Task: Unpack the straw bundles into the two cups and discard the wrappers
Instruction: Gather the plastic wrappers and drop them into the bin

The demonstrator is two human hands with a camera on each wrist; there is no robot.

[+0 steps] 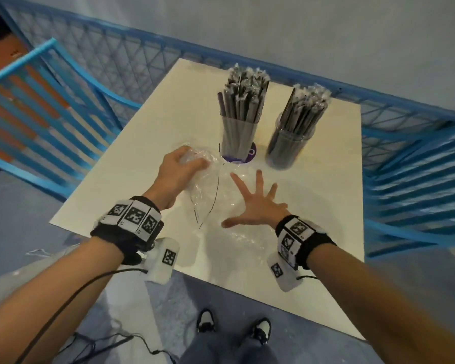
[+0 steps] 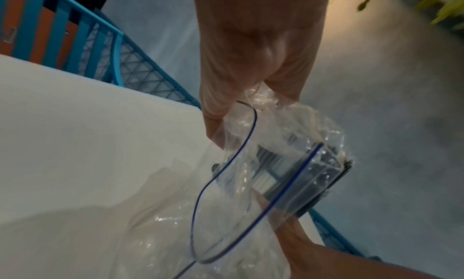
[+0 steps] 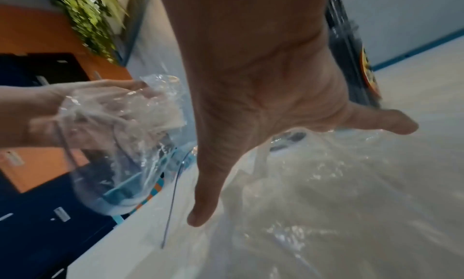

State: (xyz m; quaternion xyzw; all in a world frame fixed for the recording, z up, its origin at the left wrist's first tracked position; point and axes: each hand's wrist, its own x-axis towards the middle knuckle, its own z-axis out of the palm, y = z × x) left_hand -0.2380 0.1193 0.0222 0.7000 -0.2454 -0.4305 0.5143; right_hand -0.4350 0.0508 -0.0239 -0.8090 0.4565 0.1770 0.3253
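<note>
Both cups (image 1: pixel 238 135) at 12 o'clock on the surface (image 1: pixel 326 206) are already packed with straws, so it's just wrappers now. My left hand (image 1: pixel 177 174) is pinching one clear wrapper (image 1: pixel 202 190), bunched at its top, hanging down to the surface. My right hand (image 1: pixel 255 203) is spread flat over the second wrapper (image 1: pixel 237 240) at 6 o'clock. This film looks feather-light, floppy and slick, so I'd scrunch it into a wad rather than pinch an edge.
</note>
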